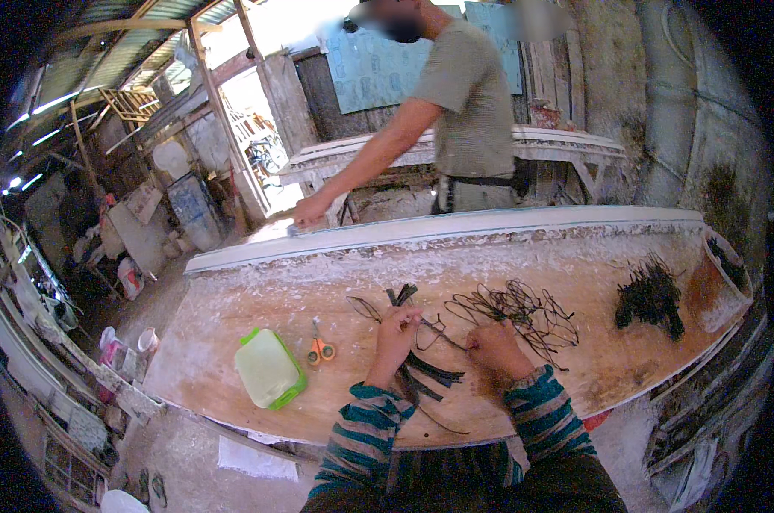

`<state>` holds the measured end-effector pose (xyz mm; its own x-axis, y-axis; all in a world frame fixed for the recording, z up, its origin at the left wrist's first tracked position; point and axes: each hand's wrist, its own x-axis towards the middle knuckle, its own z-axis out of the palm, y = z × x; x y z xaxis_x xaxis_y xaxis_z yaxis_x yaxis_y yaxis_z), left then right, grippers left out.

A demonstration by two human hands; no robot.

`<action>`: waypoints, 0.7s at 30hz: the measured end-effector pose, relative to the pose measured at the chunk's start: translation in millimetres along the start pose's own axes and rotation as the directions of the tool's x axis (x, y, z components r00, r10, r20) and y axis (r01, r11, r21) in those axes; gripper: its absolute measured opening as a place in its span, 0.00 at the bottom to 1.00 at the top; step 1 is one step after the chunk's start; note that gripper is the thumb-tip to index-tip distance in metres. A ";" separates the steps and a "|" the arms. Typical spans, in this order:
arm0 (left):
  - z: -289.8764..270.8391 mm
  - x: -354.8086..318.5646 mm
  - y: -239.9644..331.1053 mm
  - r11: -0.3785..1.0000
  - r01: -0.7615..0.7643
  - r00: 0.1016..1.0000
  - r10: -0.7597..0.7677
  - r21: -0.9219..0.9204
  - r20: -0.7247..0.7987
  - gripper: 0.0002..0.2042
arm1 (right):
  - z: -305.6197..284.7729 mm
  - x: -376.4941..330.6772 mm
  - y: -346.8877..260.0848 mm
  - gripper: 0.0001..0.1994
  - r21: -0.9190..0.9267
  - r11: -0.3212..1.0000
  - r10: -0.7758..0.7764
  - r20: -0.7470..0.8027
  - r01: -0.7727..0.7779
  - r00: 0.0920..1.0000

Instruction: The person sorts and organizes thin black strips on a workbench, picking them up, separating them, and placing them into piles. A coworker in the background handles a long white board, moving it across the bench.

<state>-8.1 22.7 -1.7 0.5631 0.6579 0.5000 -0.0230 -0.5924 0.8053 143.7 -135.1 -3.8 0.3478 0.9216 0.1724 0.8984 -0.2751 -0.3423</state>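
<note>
My left hand (395, 335) grips a small bundle of black strips (401, 296) that stick up above its fingers, over a wooden workbench (233, 342). My right hand (494, 346) is closed beside it, pinching thin dark wire that runs to a loose tangle of wire loops (523, 309). More flat black strips (429, 372) lie on the bench between my forearms, which wear striped teal sleeves.
A green-lidded plastic box (269, 368) and orange-handled scissors (320, 346) lie left of my hands. A heap of black pieces (652, 299) and a round basin (724, 278) sit at the right end. Across the bench a person (464, 111) presses a hand (308, 209) on a long white moulding (455, 229).
</note>
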 end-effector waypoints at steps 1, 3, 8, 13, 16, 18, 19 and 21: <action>2.0 -0.5 -1.7 0.997 -0.044 0.998 0.042 0.071 0.035 0.10 | 3.2 0.7 3.1 0.04 0.022 1.000 0.009 0.007 -0.009 1.000; 2.9 -3.6 -10.2 0.968 -0.133 0.988 0.114 0.212 0.104 0.12 | -2.7 0.7 -10.2 0.04 0.034 0.999 0.030 -0.039 -0.029 0.999; 8.9 -9.5 3.6 0.864 -0.320 0.945 0.264 0.389 0.191 0.13 | -7.5 3.8 -4.9 0.04 0.560 0.828 0.058 -0.026 -0.033 0.998; 3.5 -3.4 -0.7 0.870 -0.324 0.946 0.297 0.373 0.130 0.14 | -17.0 6.5 -3.1 0.05 0.863 0.505 -0.035 0.016 0.004 0.999; 0.3 1.9 -9.8 0.886 -0.311 0.948 0.317 0.344 0.041 0.14 | -20.3 6.9 -1.0 0.05 0.876 0.483 0.011 0.006 -0.011 1.000; -0.6 3.0 -10.6 0.888 -0.304 0.946 0.323 0.344 0.002 0.14 | -16.8 10.0 9.0 0.07 0.838 0.546 0.034 -0.039 0.014 0.999; -0.6 2.9 -8.4 0.925 -0.284 0.953 0.300 0.252 -0.027 0.14 | -17.6 11.1 11.2 0.09 0.817 0.577 0.044 -0.061 0.025 0.997; -0.2 1.2 -4.0 0.968 -0.242 0.966 0.246 0.061 -0.079 0.14 | -24.2 11.6 14.8 0.09 0.816 0.578 0.073 -0.047 -0.004 0.996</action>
<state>-7.5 26.0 -4.3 0.4734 0.5261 0.7065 -0.1084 -0.7611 0.6395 167.5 -135.1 15.5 0.4247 0.8851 0.1901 0.2994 0.0608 -0.9522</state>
